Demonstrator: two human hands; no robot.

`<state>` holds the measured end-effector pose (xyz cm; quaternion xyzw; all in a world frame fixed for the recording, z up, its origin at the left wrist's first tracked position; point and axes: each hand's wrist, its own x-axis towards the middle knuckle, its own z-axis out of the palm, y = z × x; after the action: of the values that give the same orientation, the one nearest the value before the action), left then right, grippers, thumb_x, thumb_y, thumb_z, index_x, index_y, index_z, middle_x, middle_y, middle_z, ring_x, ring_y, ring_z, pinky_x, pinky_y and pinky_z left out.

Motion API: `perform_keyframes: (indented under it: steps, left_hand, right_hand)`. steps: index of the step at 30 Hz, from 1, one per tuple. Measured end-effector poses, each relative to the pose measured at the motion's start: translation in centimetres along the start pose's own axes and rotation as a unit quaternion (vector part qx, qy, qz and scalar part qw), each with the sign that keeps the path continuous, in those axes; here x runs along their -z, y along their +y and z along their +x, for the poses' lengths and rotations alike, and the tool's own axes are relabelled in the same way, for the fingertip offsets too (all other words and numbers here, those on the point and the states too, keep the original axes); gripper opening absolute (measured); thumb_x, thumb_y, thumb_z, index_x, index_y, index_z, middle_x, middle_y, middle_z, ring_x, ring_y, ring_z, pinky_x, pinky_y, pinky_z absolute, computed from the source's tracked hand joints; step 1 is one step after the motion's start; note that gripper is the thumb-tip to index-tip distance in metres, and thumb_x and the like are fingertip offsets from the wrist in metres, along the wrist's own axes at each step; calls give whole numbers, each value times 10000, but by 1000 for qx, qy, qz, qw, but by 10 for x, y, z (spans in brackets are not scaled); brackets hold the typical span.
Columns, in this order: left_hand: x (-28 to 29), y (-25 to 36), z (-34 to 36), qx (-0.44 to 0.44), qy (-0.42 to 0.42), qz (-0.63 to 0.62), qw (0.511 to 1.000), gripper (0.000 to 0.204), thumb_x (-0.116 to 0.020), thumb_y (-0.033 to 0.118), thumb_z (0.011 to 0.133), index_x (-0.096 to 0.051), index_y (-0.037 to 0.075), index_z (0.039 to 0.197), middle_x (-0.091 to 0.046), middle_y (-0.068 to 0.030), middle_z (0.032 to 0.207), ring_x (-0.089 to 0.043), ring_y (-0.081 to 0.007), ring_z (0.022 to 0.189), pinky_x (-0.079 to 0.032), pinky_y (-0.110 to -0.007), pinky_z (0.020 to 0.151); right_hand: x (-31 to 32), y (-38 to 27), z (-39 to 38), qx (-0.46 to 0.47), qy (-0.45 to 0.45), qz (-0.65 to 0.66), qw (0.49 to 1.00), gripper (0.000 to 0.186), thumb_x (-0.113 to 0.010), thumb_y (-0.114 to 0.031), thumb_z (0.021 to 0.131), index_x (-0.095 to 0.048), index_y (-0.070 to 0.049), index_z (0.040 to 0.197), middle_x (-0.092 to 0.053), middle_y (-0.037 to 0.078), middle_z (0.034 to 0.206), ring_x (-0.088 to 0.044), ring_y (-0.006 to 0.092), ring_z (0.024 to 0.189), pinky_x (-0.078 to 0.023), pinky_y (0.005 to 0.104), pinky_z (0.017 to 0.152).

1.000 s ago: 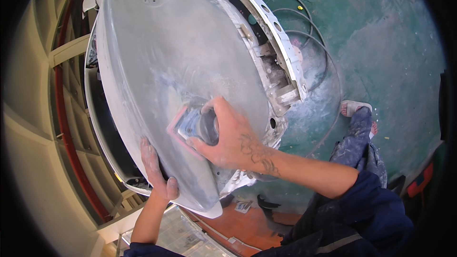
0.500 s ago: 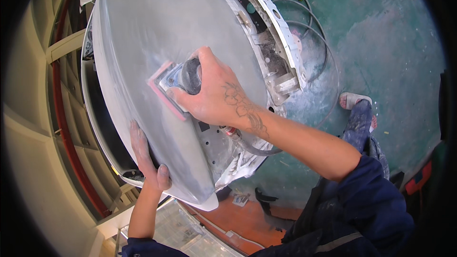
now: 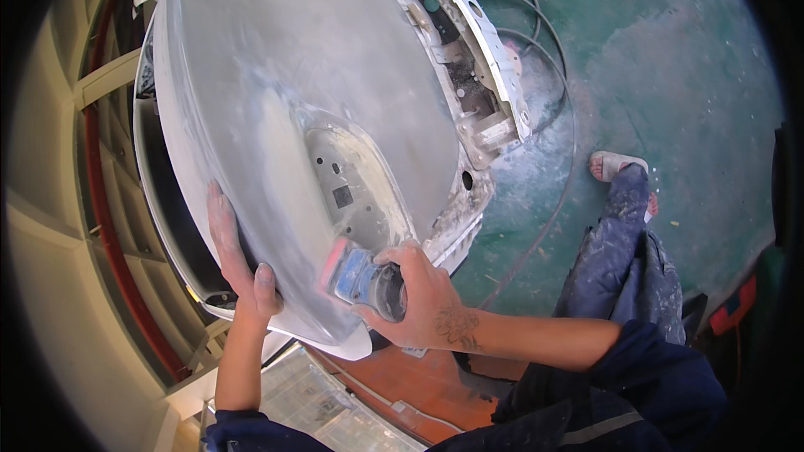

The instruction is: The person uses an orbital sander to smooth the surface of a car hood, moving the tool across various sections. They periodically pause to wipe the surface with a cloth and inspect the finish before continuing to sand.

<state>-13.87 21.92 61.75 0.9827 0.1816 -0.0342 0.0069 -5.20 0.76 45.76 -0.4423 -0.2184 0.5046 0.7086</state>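
A power sander (image 3: pixel 358 277) with a blue body, a dark round top and a pink pad sits in my right hand (image 3: pixel 425 301). The fingers wrap over its top, and the pad is at the lower end of a curved grey vehicle panel (image 3: pixel 335 50). My left hand (image 3: pixel 237 251), coated in pale dust, rests along the panel's left edge with fingers stretched out and thumb apart. Right of the sanded strip, a recess (image 3: pixel 342 180) with several holes and a pale filler-like rim is exposed. My right palm hides part of the sander.
A dark hose (image 3: pixel 559 59) loops over the dusty green floor (image 3: pixel 662 100) on the right. Bare metal framing (image 3: pixel 494 59) borders the panel. My sandalled foot (image 3: pixel 618 165) shows at right. Beige beams and a red pipe (image 3: pixel 96 176) run along the left; an orange floor area (image 3: pixel 452 406) lies below.
My right hand has brought the sander down and slightly right along the panel, uncovering the recess. My left hand stays on the panel's edge. The view has shifted slightly.
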Motion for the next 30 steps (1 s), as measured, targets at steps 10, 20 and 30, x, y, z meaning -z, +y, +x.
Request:
perform_keyframes:
  steps: [10, 20, 30]
  left_hand:
    - [0, 2, 2, -2, 9, 0, 1000, 785, -394, 493, 1009, -352, -31, 1591, -334, -332, 1629, -318, -488, 1523, -209, -572, 1249]
    - [0, 1, 2, -1, 11, -4, 1000, 794, -401, 495, 1004, -346, -35, 1594, -334, -342, 1624, -317, -490, 1522, -208, -554, 1254]
    - [1, 3, 2, 20, -4, -16, 1000, 862, -408, 566, 994, -314, -23, 1615, -266, -268, 1687, -233, -406, 1577, -155, -528, 1274]
  right_hand:
    - [16, -24, 103, 60, 86, -1, 995, 548, -823, -208, 813, -464, -2, 1172, -585, 222, 1088, -665, 435, 855, -552, 503, 743]
    - [26, -40, 150, 68, 81, -27, 994, 540, -809, -258, 811, -468, 22, 1122, -602, 251, 1044, -660, 454, 928, -540, 533, 792]
    - [-1, -13, 9, 33, 23, -33, 999, 629, -846, -246, 811, -449, -28, 1248, -567, 177, 1103, -673, 393, 862, -574, 454, 643]
